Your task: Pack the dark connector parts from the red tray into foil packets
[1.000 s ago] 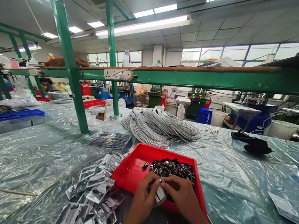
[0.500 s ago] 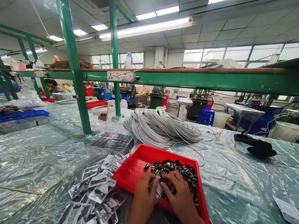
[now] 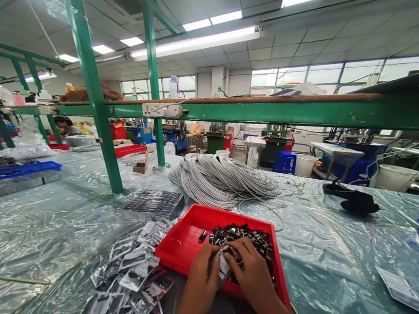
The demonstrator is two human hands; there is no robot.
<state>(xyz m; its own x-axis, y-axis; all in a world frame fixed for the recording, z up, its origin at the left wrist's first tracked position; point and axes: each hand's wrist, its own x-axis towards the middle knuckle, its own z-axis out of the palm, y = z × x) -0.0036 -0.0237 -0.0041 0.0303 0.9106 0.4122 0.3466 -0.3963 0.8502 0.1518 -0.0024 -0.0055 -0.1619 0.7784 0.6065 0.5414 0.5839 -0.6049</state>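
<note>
My left hand (image 3: 202, 273) and my right hand (image 3: 252, 273) meet over the near side of a red tray (image 3: 182, 252). Between their fingertips is a small clear packet (image 3: 223, 267) with white print, pinched from both sides near its top. A small dark piece may be at its mouth, but the fingers partly hide it. Many small glossy black pieces (image 3: 261, 240) fill the tray's right part, and one lone black piece (image 3: 203, 236) lies left of them. Left of the tray, a heap of similar packets (image 3: 136, 263) with dark contents spreads over the table.
A box of stacked packets (image 3: 154, 202) stands behind the heap. Coiled grey cable (image 3: 222, 180) lies beyond the tray. A green post (image 3: 103, 133) rises at left, beneath a green shelf beam (image 3: 257, 111). A black item (image 3: 359, 205) and flat packages (image 3: 401, 288) lie at right.
The camera view has shifted slightly. Both hands stay together over the tray, still pinching the packet, with only small finger movements.
</note>
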